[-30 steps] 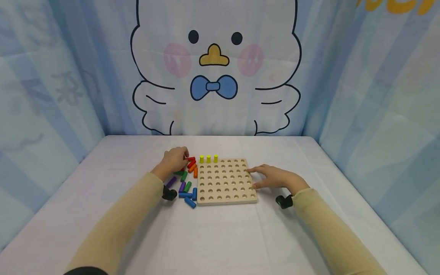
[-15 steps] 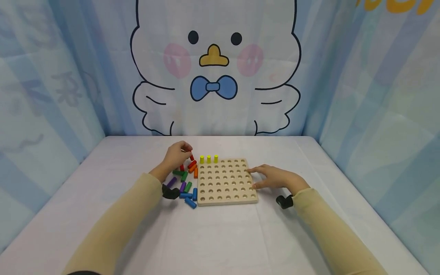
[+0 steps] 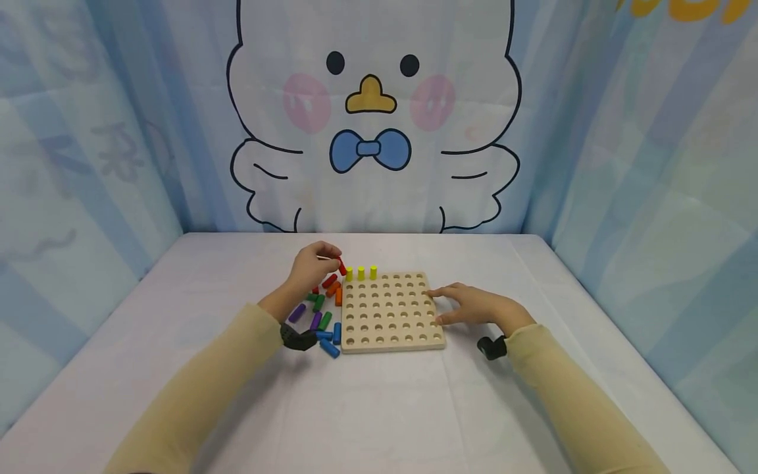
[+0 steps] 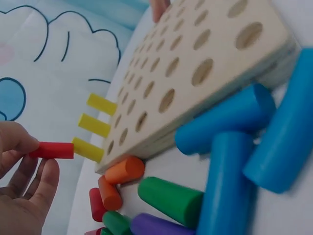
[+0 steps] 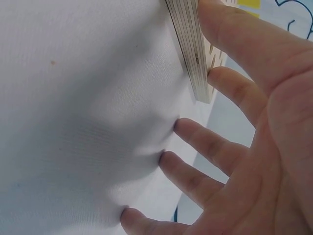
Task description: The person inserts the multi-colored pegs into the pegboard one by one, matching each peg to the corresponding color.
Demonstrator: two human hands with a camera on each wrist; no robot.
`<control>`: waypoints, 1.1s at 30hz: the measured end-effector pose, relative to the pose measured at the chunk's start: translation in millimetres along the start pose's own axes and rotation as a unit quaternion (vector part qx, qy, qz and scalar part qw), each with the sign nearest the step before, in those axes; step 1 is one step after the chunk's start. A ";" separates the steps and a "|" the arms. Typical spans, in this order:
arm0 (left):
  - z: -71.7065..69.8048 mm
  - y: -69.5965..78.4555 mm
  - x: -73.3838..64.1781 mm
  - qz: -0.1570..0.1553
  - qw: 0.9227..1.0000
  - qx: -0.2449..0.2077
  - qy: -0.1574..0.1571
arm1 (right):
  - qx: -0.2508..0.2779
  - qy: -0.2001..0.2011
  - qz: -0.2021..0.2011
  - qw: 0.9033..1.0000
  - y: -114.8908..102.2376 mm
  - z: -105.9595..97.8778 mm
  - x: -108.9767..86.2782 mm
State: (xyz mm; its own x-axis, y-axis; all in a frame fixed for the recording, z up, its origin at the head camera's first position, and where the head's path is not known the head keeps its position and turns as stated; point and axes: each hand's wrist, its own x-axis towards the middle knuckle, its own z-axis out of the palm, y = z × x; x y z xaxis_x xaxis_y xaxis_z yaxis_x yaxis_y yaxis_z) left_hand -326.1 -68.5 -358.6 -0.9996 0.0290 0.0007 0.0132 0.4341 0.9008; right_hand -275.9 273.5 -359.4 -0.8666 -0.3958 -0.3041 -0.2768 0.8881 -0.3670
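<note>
I pinch a red peg (image 4: 56, 150) in my left hand (image 3: 309, 268), beside the far-left corner of the board (image 3: 393, 349); my right hand (image 3: 478, 307), fingers spread, touches its right edge. Swinging rightward too low could knock the yellow pegs (image 3: 361, 273).

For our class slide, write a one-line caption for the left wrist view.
The left hand pinches a red peg near three yellow pegs standing in a wooden pegboard.

Red peg (image 4: 57, 150) nearer yellow pegs (image 4: 95, 125)
</note>
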 end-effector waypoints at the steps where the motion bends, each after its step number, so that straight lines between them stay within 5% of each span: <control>1: 0.8 -1.0 -0.5 -0.001 1.000 0.003 -0.002 | -0.001 0.000 0.000 1.000 0.2 0.3 -0.1; 33: 17.5 -19.6 -1.5 0.084 0.988 0.098 -0.081 | -0.008 0.001 0.002 1.000 -0.4 -0.1 -2.9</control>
State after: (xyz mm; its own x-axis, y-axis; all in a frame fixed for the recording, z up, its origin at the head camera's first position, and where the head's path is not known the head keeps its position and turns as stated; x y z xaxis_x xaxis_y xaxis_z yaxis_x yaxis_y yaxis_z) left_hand -324.4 -61.4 -383.9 -0.9660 0.2516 0.0596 0.1992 0.5773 0.7919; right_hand -273.2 274.3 -358.2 -0.8682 -0.3924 -0.3036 -0.2805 0.8929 -0.3522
